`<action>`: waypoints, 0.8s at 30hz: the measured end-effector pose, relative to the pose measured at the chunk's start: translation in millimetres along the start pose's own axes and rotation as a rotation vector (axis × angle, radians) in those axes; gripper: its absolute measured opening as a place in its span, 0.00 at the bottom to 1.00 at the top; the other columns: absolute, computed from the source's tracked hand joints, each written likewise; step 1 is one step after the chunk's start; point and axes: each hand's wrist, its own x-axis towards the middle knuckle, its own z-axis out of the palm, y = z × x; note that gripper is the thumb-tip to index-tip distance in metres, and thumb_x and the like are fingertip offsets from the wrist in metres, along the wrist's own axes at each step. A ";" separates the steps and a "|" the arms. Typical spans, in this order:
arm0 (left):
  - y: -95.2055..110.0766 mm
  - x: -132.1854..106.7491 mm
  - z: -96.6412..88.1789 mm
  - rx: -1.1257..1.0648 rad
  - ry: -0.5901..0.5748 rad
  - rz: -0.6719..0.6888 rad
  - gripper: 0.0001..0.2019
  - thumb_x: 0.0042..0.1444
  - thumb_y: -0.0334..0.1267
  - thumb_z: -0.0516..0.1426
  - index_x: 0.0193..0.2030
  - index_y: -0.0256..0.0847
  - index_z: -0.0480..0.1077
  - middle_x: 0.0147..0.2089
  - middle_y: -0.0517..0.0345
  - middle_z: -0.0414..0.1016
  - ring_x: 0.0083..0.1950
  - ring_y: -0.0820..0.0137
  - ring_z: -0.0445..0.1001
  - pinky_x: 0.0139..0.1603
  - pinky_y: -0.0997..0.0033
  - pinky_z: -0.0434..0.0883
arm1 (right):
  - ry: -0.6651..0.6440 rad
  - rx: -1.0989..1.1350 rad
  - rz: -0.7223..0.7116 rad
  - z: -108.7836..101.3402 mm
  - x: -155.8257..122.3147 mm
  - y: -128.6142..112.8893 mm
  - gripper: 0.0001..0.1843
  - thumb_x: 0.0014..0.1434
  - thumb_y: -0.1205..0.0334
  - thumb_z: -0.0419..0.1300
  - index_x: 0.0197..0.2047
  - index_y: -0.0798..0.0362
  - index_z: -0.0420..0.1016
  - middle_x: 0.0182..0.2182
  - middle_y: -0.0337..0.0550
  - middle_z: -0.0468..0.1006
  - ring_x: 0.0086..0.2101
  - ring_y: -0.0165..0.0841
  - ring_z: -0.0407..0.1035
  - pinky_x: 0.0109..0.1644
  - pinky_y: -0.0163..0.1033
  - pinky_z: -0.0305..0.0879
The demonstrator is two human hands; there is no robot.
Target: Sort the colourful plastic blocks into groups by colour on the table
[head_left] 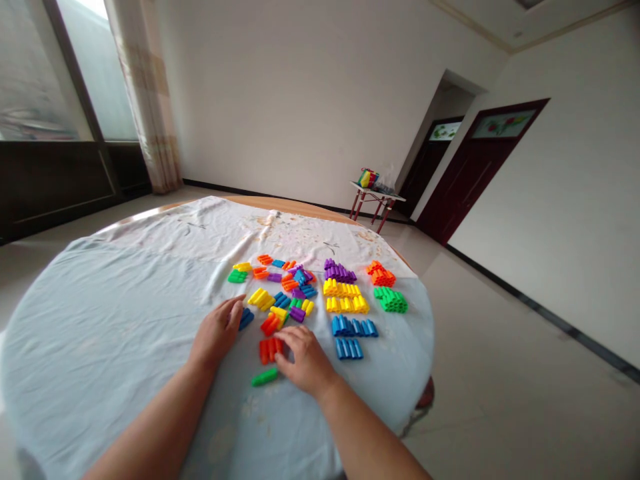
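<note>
1) The red tubes [270, 351] were shown side by side on the pale blue cloth [125, 313], between the 2 hands and near the person
2) The right hand [303, 360] was seen from above, partly curled, its thumb and fingertips set at the right edge of the red tubes; whether any tube was gripped could not be told
3) The left hand [217, 330] was placed beside dark blue tubes [246, 319], its fingers loosely bent; its inner side was hidden, so no hold could be confirmed
4) For handling the red tubes, light pressure on the sides was judged best, with the pieces held parallel, since round tubes could be rolled or fanned apart by a hard push
5) A green tube [265, 377] was seen lying just in front of the red tubes, and orange-red tubes [271, 325] just beyond; both were judged easy to knock
6) Mixed tubes, including yellow tubes [261, 299], were spread farther back
7) To the right were grouped purple tubes [340, 272], 2 yellow rows [346, 298], 2 blue rows [354, 327], an orange stack [381, 275] and a green stack [391, 300]
</note>
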 end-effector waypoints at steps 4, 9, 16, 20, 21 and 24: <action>-5.1 2.4 -2.4 -0.001 0.045 -0.079 0.26 0.58 0.51 0.40 0.50 0.40 0.71 0.51 0.50 0.73 0.52 0.61 0.70 0.53 0.63 0.66 | -0.026 0.000 -0.014 4.3 2.6 -0.1 0.18 0.51 0.66 0.60 0.47 0.53 0.72 0.43 0.44 0.74 0.45 0.35 0.66 0.53 0.41 0.61; -6.7 4.4 -5.6 0.003 0.043 -0.125 0.24 0.58 0.50 0.41 0.48 0.42 0.72 0.49 0.53 0.74 0.51 0.61 0.71 0.52 0.63 0.67 | 0.062 -0.105 0.153 -2.2 0.7 3.4 0.29 0.47 0.54 0.66 0.52 0.54 0.67 0.41 0.48 0.73 0.43 0.39 0.67 0.49 0.43 0.64; -11.2 7.6 -6.6 0.006 0.041 -0.157 0.21 0.58 0.49 0.42 0.45 0.45 0.72 0.47 0.55 0.75 0.49 0.60 0.71 0.50 0.59 0.68 | 0.048 -0.197 0.300 -13.7 -5.5 7.9 0.23 0.46 0.44 0.65 0.41 0.51 0.73 0.32 0.44 0.76 0.35 0.38 0.70 0.41 0.40 0.66; -13.1 9.1 -6.0 0.005 0.038 -0.195 0.21 0.57 0.50 0.42 0.44 0.46 0.72 0.46 0.56 0.76 0.50 0.59 0.71 0.50 0.58 0.68 | 0.068 -0.162 0.162 -21.1 -5.9 5.1 0.25 0.47 0.54 0.66 0.49 0.49 0.71 0.43 0.45 0.73 0.44 0.38 0.67 0.50 0.42 0.63; -12.8 9.2 -6.1 0.003 0.040 -0.198 0.22 0.57 0.50 0.42 0.43 0.46 0.73 0.47 0.56 0.75 0.50 0.59 0.71 0.50 0.57 0.68 | 0.026 -0.144 0.115 -22.0 -5.9 5.4 0.25 0.48 0.58 0.65 0.50 0.49 0.71 0.44 0.44 0.73 0.45 0.37 0.66 0.51 0.41 0.62; -11.4 9.3 -7.0 0.001 0.039 -0.197 0.22 0.57 0.51 0.42 0.44 0.45 0.72 0.48 0.54 0.75 0.51 0.58 0.70 0.52 0.56 0.67 | -0.078 -0.118 0.047 -21.7 -6.5 8.8 0.22 0.48 0.67 0.62 0.48 0.49 0.72 0.44 0.41 0.74 0.44 0.35 0.66 0.51 0.38 0.62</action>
